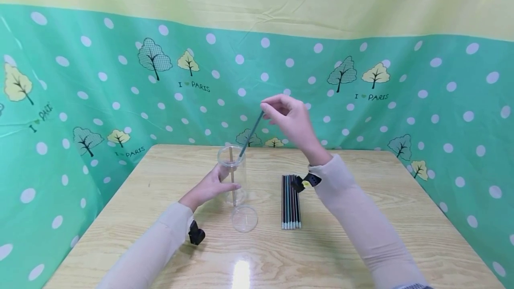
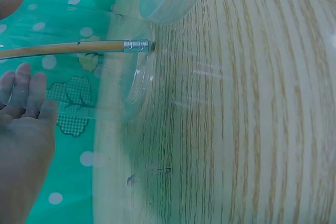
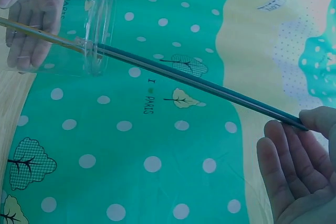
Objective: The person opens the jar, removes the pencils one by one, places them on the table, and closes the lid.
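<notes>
A clear cylindrical jar (image 1: 241,175) stands on the wooden table, its mouth facing up. My left hand (image 1: 210,187) grips the jar from its left side, the thumb across the front. Inside leans one wood-coloured pencil (image 2: 100,46), its metal ferrule and eraser end down at the jar's base. Above and to the right, my right hand (image 1: 291,117) pinches a dark teal pencil (image 3: 199,83) at its upper end between thumb and fingertips. That pencil slants down to the left, and its silver-ferruled lower end is just within the jar's rim (image 3: 97,35).
A round clear lid (image 1: 244,218) lies on the table in front of the jar. Right of it, several dark pencils (image 1: 291,204) lie side by side in a row, eraser ends toward me. Behind the table (image 1: 353,217) hangs a green and yellow patterned curtain (image 1: 225,57).
</notes>
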`<state>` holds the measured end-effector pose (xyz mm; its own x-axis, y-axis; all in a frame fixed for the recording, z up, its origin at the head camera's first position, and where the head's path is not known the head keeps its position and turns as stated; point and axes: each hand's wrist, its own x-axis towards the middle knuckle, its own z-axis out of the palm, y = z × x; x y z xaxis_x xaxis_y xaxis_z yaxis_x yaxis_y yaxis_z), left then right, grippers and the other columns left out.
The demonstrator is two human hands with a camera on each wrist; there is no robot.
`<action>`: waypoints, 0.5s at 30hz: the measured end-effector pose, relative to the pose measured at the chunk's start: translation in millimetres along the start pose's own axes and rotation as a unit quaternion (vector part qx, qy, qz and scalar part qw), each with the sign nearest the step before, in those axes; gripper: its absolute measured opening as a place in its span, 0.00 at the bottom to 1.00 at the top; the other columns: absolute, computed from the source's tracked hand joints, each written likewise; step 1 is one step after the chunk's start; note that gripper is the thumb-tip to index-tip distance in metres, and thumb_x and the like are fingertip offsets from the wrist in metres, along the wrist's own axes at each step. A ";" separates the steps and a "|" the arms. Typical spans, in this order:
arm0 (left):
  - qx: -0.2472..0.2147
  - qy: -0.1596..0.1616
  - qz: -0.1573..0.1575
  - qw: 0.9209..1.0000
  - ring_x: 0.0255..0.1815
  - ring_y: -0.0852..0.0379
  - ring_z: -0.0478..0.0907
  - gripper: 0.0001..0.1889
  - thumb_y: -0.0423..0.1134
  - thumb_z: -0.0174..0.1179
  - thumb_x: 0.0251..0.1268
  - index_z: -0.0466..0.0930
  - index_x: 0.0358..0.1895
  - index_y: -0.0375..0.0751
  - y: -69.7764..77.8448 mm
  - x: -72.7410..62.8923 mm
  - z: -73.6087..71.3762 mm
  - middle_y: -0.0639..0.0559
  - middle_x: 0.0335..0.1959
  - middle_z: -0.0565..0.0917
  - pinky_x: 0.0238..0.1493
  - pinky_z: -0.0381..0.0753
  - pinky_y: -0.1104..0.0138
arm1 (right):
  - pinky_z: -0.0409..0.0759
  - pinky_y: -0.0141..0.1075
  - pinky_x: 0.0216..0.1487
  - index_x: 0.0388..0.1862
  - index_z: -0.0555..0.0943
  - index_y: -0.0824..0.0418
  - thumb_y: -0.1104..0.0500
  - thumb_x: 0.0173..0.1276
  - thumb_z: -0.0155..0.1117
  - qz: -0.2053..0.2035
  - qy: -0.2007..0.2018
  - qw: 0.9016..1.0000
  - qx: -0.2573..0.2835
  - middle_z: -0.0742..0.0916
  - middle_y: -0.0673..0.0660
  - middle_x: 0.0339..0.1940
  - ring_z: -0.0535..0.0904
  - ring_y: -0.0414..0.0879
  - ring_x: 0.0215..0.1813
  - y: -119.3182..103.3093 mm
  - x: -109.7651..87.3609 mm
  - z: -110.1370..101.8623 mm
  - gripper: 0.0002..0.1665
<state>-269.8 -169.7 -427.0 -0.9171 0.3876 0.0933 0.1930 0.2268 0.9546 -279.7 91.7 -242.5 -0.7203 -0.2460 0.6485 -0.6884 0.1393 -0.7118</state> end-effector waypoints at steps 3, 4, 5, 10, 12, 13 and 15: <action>0.000 0.002 -0.002 1.000 0.79 0.42 0.50 0.46 0.39 0.73 0.58 0.54 0.77 0.47 -0.4 -0.1 0.0 0.40 0.77 0.61 0.77 0.46 0.47 | 0.87 0.43 0.39 0.47 0.85 0.66 0.58 0.72 0.67 -0.013 0.015 1.000 -0.001 0.89 0.58 0.38 0.86 0.57 0.39 -2.9 -1.5 -3.7 0.13; 0.000 0.002 -0.002 1.000 0.79 0.42 0.49 0.46 0.39 0.73 0.58 0.54 0.76 0.47 -0.7 -0.1 -0.1 0.39 0.77 0.61 0.76 0.45 0.46 | 0.87 0.42 0.39 0.47 0.85 0.67 0.58 0.72 0.67 -0.016 0.020 1.000 -0.003 0.89 0.59 0.38 0.86 0.58 0.39 -3.7 -1.8 -4.8 0.13; 0.000 0.002 -0.001 1.000 0.79 0.42 0.49 0.46 0.39 0.73 0.58 0.54 0.76 0.47 -0.9 -0.1 0.0 0.39 0.77 0.61 0.76 0.45 0.46 | 0.87 0.40 0.38 0.47 0.85 0.66 0.59 0.71 0.67 -0.019 0.023 1.000 -0.005 0.89 0.59 0.38 0.86 0.58 0.38 -4.8 -2.2 -5.9 0.12; -0.003 0.003 -0.001 1.000 0.79 0.42 0.50 0.46 0.39 0.73 0.58 0.54 0.77 0.47 -1.2 -0.5 -0.4 0.39 0.77 0.61 0.76 0.46 0.47 | 0.87 0.38 0.38 0.48 0.85 0.67 0.61 0.71 0.67 -0.030 0.038 0.999 -0.003 0.89 0.61 0.39 0.86 0.54 0.38 -9.5 -4.1 -11.7 0.11; -0.003 0.003 0.000 1.000 0.79 0.42 0.50 0.47 0.39 0.73 0.58 0.53 0.77 0.47 -1.0 -0.7 -0.3 0.39 0.77 0.61 0.76 0.46 0.47 | 0.87 0.38 0.38 0.48 0.85 0.66 0.61 0.72 0.67 -0.035 0.041 0.999 -0.004 0.89 0.61 0.39 0.87 0.51 0.37 -11.6 -5.8 -14.6 0.11; -0.003 0.003 0.000 1.000 0.79 0.42 0.50 0.47 0.39 0.73 0.58 0.54 0.77 0.47 -0.9 -0.6 -0.2 0.39 0.77 0.61 0.77 0.46 0.47 | 0.87 0.38 0.38 0.48 0.85 0.66 0.61 0.72 0.67 -0.036 0.043 0.998 -0.005 0.89 0.60 0.39 0.87 0.50 0.37 -12.3 -6.7 -16.0 0.11; -0.003 0.003 0.001 1.000 0.79 0.43 0.50 0.46 0.39 0.73 0.58 0.54 0.77 0.48 -0.8 -0.6 0.0 0.40 0.77 0.61 0.77 0.46 0.48 | 0.87 0.38 0.38 0.48 0.84 0.66 0.61 0.72 0.66 -0.039 0.044 0.998 -0.004 0.88 0.61 0.39 0.87 0.50 0.37 -14.0 -8.6 -19.0 0.11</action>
<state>-269.4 -170.1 -427.8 -0.9186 0.3831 0.0968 0.1928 0.2209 0.9561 -265.4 110.0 -232.9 -0.6692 -0.1708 0.7232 -0.7429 0.1302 -0.6566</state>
